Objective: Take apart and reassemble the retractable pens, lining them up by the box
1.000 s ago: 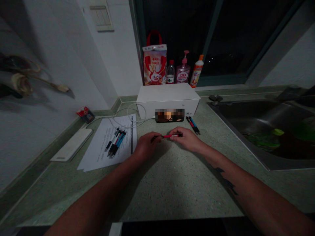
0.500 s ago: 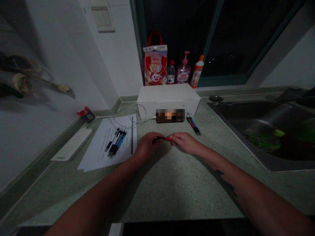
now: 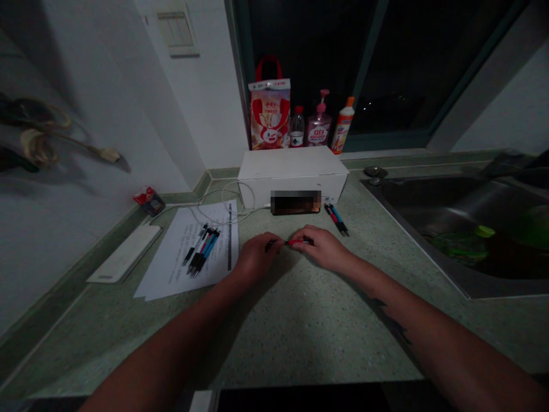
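Note:
A red-and-black pen (image 3: pixel 295 242) lies crosswise between my hands, low over the speckled green countertop (image 3: pixel 309 332). My left hand (image 3: pixel 257 256) grips its dark end, and my right hand (image 3: pixel 321 248) pinches the other end. Fingers hide much of the barrel, so I cannot tell whether it is whole or taken apart. To the left, several black, red and blue pens (image 3: pixel 201 252) lie bunched on a sheet of printed paper (image 3: pixel 165 269). A pair of pens (image 3: pixel 337 220) lies to the right, near a blurred flat object (image 3: pixel 295 202).
A white box (image 3: pixel 291 169) stands behind the hands, with a white cable (image 3: pixel 223 209) beside it. Bottles and a printed bag (image 3: pixel 270 114) stand against the dark window. A steel sink (image 3: pixel 454 206) lies to the right, and a white board (image 3: pixel 124 254) lies at the left.
My hands came closer together, then parted slightly. Less of the pen's red barrel shows between them than a second ago.

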Available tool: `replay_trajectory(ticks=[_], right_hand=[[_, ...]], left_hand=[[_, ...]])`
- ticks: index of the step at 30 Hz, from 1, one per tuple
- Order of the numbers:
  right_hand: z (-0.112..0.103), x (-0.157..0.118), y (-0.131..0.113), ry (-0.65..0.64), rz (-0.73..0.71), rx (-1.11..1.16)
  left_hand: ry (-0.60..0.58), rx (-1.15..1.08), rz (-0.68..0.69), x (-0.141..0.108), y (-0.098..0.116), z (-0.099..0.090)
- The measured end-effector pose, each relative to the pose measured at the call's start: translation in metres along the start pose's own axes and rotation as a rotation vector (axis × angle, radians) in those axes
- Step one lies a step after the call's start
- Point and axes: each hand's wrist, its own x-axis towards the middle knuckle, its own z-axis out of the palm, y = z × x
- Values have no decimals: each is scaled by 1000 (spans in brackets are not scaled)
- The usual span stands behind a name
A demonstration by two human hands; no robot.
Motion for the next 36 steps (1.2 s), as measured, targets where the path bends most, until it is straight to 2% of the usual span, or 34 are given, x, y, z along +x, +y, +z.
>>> replay_trajectory(ticks=[5, 11, 16, 19, 22, 29, 33, 36], right_hand=[[-2, -1, 2, 118, -37, -128], [-6, 1, 8, 279, 30, -210], [-6, 2, 13, 314, 128, -216], [-6, 2, 12, 278, 73, -241], [-8, 2, 8, 232, -42, -295], [-9, 0, -8, 159, -248, -403], [-6, 0, -15, 104, -326, -449], [-7, 0, -16, 111, -295, -450]], left_hand=[[38, -24, -83, 2, -2, -3], [147, -78, -110, 6, -4, -2], [315, -103, -29, 5, -2, -5], [353, -95, 16, 5, -2, -7], [289, -75, 20, 5, -5, -4], [10, 61, 82, 1, -8, 8], [-61, 130, 153, -2, -2, 7], [-54, 162, 150, -2, -1, 4]])
